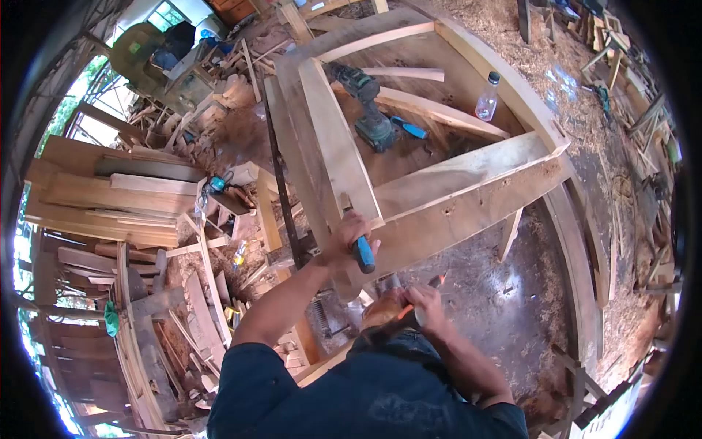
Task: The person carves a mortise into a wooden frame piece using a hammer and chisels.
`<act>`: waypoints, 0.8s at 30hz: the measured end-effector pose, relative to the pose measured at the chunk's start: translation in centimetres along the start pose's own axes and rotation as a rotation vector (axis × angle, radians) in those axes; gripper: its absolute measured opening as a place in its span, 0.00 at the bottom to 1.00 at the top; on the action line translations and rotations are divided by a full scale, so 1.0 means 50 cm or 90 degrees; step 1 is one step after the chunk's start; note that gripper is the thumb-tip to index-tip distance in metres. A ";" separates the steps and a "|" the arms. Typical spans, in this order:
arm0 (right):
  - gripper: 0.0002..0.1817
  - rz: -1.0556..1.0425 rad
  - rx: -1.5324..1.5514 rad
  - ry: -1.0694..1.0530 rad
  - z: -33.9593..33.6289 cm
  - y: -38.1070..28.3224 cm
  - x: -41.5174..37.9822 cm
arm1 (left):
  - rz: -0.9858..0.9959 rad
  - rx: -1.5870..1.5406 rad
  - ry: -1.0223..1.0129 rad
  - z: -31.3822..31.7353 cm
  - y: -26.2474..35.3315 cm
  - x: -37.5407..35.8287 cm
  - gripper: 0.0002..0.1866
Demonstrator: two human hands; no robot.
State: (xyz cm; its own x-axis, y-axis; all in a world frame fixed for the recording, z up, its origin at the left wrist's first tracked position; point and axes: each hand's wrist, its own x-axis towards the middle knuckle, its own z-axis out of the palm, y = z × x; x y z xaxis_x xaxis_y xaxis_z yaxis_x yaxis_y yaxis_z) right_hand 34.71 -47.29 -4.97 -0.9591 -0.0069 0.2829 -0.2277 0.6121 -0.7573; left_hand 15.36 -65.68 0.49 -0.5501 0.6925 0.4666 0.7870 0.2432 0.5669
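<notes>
My left hand (354, 233) is closed around a blue-handled tool (363, 254), which looks like a chisel, at the near left corner of a wooden frame. The tool's far end meets the frame's pale left rail (333, 135). Nearer my body and further right, my right hand (426, 306) is closed on an orange-and-black-handled tool (406, 312); its full shape is partly hidden by my fingers. Inside the frame lie a dark cordless drill (373, 121), a second blue-handled tool (409, 127) and loose wood strips. A clear bottle (487, 96) stands near the right rail.
Stacked boards (110, 197) and offcuts fill the left side, with a teal power tool (217, 183) among them. Curved wooden beams (574, 256) run along the right of the dark work surface (504, 314). Shavings (504, 22) and scrap wood spread around the far and right sides.
</notes>
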 end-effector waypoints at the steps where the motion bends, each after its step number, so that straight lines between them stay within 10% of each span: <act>1: 0.11 0.010 0.010 0.012 0.006 0.005 0.013 | 0.017 0.009 -0.006 0.005 -0.013 -0.002 0.16; 24: 0.18 -0.026 0.035 -0.076 -0.042 0.000 0.038 | 0.009 0.001 0.023 0.000 -0.040 -0.003 0.15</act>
State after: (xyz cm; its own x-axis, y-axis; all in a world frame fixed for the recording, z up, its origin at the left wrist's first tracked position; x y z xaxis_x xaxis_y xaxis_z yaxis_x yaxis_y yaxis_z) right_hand 33.22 -45.65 -3.22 -0.9612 -0.1271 0.2448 -0.2730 0.5653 -0.7784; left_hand 13.85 -66.29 -0.71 -0.5492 0.6705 0.4989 0.7950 0.2352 0.5591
